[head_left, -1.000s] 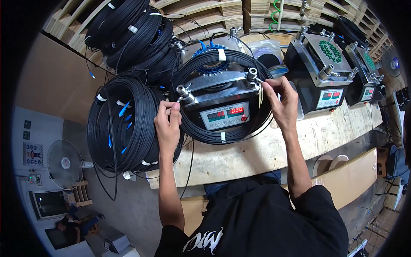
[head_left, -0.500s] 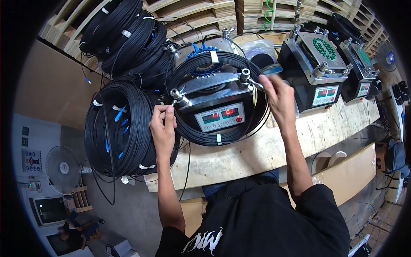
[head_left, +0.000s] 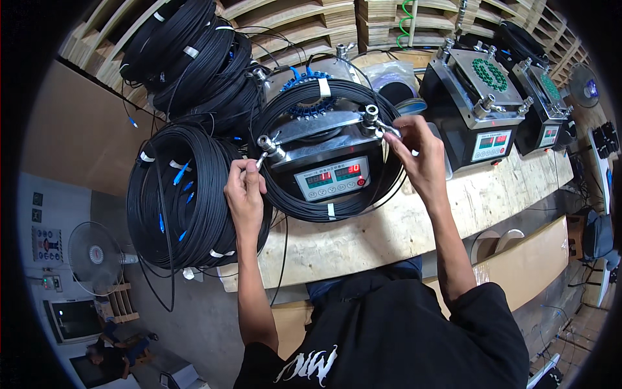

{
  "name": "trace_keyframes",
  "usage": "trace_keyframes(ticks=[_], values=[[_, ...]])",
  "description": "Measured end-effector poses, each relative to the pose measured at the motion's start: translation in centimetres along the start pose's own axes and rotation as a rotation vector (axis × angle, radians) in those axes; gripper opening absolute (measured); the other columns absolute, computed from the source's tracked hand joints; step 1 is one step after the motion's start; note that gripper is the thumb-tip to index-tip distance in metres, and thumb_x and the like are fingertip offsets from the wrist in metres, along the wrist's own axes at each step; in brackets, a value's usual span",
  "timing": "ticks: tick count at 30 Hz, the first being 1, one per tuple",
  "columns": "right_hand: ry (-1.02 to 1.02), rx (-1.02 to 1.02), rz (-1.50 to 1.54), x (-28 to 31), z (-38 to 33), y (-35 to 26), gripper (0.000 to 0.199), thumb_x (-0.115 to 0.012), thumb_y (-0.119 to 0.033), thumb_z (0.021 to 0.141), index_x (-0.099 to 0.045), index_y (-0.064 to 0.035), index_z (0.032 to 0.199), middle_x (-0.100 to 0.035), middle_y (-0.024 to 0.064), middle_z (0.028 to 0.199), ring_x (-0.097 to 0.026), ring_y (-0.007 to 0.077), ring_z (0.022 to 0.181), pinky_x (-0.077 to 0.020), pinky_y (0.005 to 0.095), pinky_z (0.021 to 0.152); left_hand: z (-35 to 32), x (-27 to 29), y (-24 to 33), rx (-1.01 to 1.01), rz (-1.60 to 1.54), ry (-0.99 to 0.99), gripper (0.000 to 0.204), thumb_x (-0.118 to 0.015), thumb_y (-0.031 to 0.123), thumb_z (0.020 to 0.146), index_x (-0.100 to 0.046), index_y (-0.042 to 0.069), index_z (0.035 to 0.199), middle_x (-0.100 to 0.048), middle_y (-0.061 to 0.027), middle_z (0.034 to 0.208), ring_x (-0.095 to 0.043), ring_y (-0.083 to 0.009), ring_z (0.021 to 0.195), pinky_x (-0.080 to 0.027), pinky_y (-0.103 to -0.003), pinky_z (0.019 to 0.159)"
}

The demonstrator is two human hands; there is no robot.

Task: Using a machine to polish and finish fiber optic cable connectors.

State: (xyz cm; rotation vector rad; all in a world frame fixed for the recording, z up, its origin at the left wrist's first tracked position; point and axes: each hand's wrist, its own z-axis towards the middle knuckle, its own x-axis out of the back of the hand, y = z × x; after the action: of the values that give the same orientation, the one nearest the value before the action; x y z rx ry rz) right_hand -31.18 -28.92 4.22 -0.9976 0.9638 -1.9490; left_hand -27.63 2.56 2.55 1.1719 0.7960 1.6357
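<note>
A: In the head view, what does the left hand point(head_left: 245, 194) have?

B: Its thumb and index finger are closed together on the small silver metal lever point(head_left: 261, 159) at the left near corner of the black box-shaped machine with a steel top point(head_left: 324, 153).

A: And the right hand point(head_left: 426, 159)?

B: Thumb and forefinger are drawn close about the matching silver lever on the right point(head_left: 389, 129), beside an upright steel knob point(head_left: 371, 115); the other fingers are curled.

A: Where does the machine sit?

B: On the pale plywood counter point(head_left: 337, 249), left of its middle. A ring-shaped coil of black cable point(head_left: 298, 206) lies around it, passing below the white control panel with red digits point(head_left: 332, 179) on the near side. Blue connectors point(head_left: 308, 83) form a ring on the far part of its top.

A: What flanks it?

B: Left, a large bundle of black cable coils point(head_left: 217, 194); right, a second black machine with green fittings point(head_left: 453, 133).
</note>
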Motion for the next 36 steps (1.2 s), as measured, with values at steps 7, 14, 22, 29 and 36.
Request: trace_keyframes(ticks=[7, 14, 22, 29, 36], values=[[-0.027, -0.113, 0.028, 0.4, 0.3, -0.7, 0.025, -0.072, -0.015, 0.093, -0.057, 0.0049, 0.090, -0.066, 0.0135, 0.073, -0.056, 0.0117, 0.061, -0.0466, 0.0291, 0.057, -0.2, -0.4, 1.6, 0.023, 0.108, 0.015, 0.032, -0.055, 0.030, 0.104, -0.055, 0.000, 0.095, -0.049, 0.0001, 0.058, -0.044, -0.0050, 0.054, -0.032, -0.024, 0.051], [-0.019, -0.013, -0.032, -0.2, 0.4, -0.5, 0.027, -0.072, -0.016, 0.093, -0.057, 0.0060, 0.093, -0.060, 0.0133, 0.068, -0.050, 0.0138, 0.057, -0.0417, 0.0319, 0.053, 0.3, -0.5, 3.6, 0.064, 0.192, -0.039, 0.030, -0.057, 0.026, 0.103, -0.057, -0.001, 0.090, -0.051, -0.0026, 0.058, -0.044, -0.0077, 0.052, -0.033, -0.027, 0.050], [-0.025, -0.123, 0.026, -0.3, 0.5, -1.6, 0.023, -0.073, -0.014, 0.092, -0.061, 0.0061, 0.091, -0.065, 0.0107, 0.069, -0.057, 0.0094, 0.061, -0.0446, 0.0283, 0.055, -0.1, -0.2, 3.4, 0.012, 0.295, 0.006, 0.029, -0.058, 0.024, 0.103, -0.057, -0.004, 0.093, -0.052, -0.0080, 0.063, -0.048, -0.0133, 0.056, -0.038, -0.032, 0.053], [0.006, -0.092, -0.035, -0.2, 0.6, -1.1, 0.025, -0.074, -0.013, 0.091, -0.061, 0.0065, 0.085, -0.059, 0.0068, 0.062, -0.050, 0.0057, 0.059, -0.0386, 0.0250, 0.052, -0.2, -0.2, 2.9, -0.018, 0.214, -0.015, 0.024, -0.055, 0.021, 0.104, -0.056, -0.003, 0.102, -0.055, -0.0048, 0.072, -0.050, -0.0093, 0.065, -0.038, -0.026, 0.057], [-0.024, -0.139, 0.104, -0.3, 1.0, 0.0, 0.024, -0.073, -0.012, 0.091, -0.061, 0.0071, 0.084, -0.060, 0.0052, 0.063, -0.049, 0.0044, 0.059, -0.0376, 0.0245, 0.052, -0.2, -0.8, 2.4, -0.205, 0.300, 0.063, 0.022, -0.053, 0.017, 0.103, -0.054, -0.005, 0.100, -0.057, -0.0182, 0.073, -0.059, -0.0287, 0.063, -0.044, -0.039, 0.059]])
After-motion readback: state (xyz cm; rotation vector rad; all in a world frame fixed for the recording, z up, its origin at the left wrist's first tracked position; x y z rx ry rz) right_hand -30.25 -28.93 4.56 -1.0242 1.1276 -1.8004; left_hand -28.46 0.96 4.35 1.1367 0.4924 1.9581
